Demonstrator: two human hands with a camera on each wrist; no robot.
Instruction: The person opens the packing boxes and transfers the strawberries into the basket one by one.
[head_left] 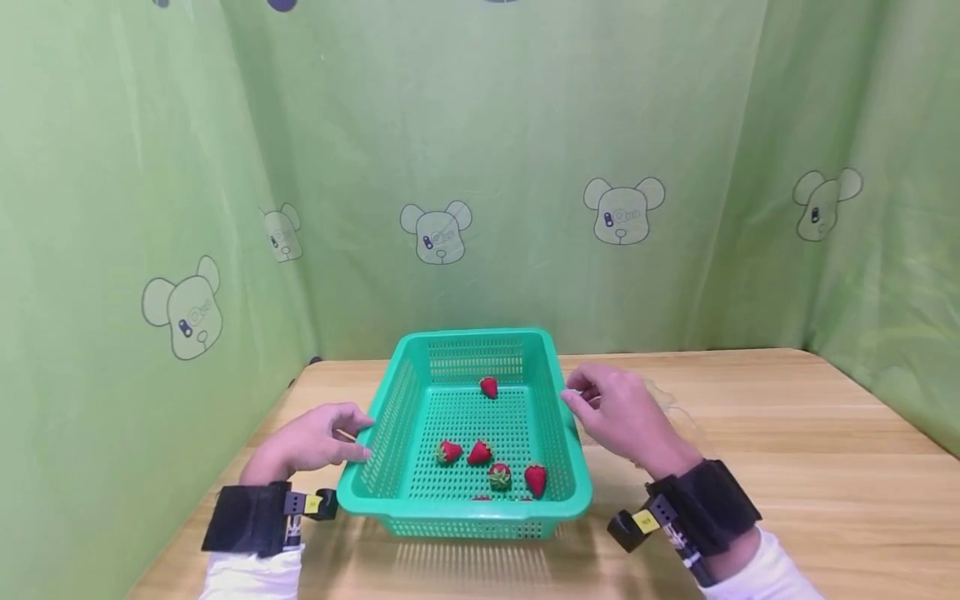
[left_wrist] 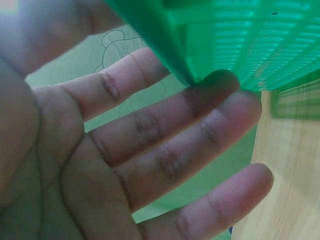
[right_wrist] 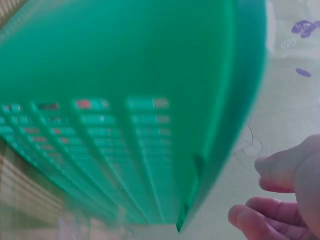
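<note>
A green plastic basket (head_left: 465, 507) with slotted walls stands in front of me on the table. Several red strawberries (head_left: 536, 480) lie on its floor, most toward the near side and one (head_left: 489, 387) near the far wall. At the left rim, my left hand (head_left: 318, 437) holds the basket, thumb over the edge and fingers underneath; the left wrist view shows those fingers (left_wrist: 170, 135) against the rim's underside. My right hand (head_left: 618, 408) is by the right rim, fingers loosely bent. In the right wrist view its fingertips are apart from the rim, holding nothing.
The wooden table (head_left: 825, 467) extends widely to the right. Some thin, clear plastic (head_left: 678, 412) lies beyond my right hand. A green curtain (head_left: 525, 167) printed with bear heads hangs behind the table and along both sides.
</note>
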